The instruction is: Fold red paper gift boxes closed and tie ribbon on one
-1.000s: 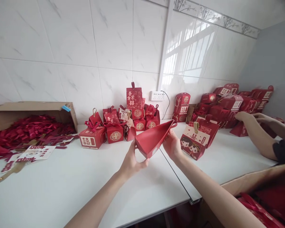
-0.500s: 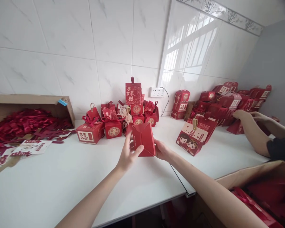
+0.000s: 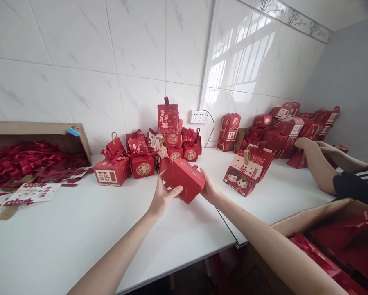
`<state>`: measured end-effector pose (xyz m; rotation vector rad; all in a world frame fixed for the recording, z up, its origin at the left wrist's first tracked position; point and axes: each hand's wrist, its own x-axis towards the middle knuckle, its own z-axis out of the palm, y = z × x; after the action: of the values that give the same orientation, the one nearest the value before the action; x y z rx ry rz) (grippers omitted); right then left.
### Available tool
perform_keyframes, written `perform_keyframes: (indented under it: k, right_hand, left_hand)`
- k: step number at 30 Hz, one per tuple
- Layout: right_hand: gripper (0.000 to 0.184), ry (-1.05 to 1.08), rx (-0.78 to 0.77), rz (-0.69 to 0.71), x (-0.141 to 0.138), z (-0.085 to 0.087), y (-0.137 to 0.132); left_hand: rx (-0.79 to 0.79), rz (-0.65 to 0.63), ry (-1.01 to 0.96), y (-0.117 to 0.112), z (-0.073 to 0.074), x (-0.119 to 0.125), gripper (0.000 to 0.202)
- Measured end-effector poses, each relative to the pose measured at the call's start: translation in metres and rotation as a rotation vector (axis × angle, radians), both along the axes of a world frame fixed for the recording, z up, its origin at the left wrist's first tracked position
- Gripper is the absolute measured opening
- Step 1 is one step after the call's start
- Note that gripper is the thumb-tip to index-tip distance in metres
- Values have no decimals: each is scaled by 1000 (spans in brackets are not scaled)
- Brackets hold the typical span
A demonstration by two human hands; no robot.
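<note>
Between my two hands, above the white table [image 3: 110, 237], is a red gift box [image 3: 184, 179], tilted so that a face with a long slot points up. My left hand [image 3: 163, 196] grips its left side, thumb across the near face. On the opposite side, my right hand [image 3: 211, 187] has its fingers closed against the box, partly hidden behind it. Just beyond stand several red gift boxes with ribbons, among them one with a gold round emblem [image 3: 143, 169] and one with a white label [image 3: 109, 174].
An open carton [image 3: 87, 143] of red ribbons [image 3: 36, 159] lies at the left, with loose tags [image 3: 33, 192] before it. A cartoon-couple box [image 3: 240, 178] stands right of centre. Another person's arms [image 3: 315, 164] reach toward piled boxes. A second carton [image 3: 312, 213] fills the lower right.
The box in my hands has been turned: its creased face showed before, and now the slotted face shows on top. The whole view has shifted slightly.
</note>
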<state>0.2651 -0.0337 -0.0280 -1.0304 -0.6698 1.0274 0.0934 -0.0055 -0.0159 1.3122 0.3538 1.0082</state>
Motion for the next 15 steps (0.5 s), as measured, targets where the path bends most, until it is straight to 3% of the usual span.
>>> perform_keyframes:
  k: [3,5,8,12,15]
  right_hand:
    - [30,117,76,-55,0,8,-1]
    - [31,81,188,-130,0,13,-3]
    - [35,-92,323,-257,1,18,-6]
    - [32,-385,340,-322,-3,21,-13]
    - [32,-542,357,-324,-6,24,-17]
  left_hand:
    - [-28,14,-9,5,-5,1,60]
    - [-13,21,58,12,-12,2,61]
    - [61,24,185,25,-26,2,70]
    - [225,87,356,29,-37,-1,86]
    - [308,50,438,25,-37,-4,75]
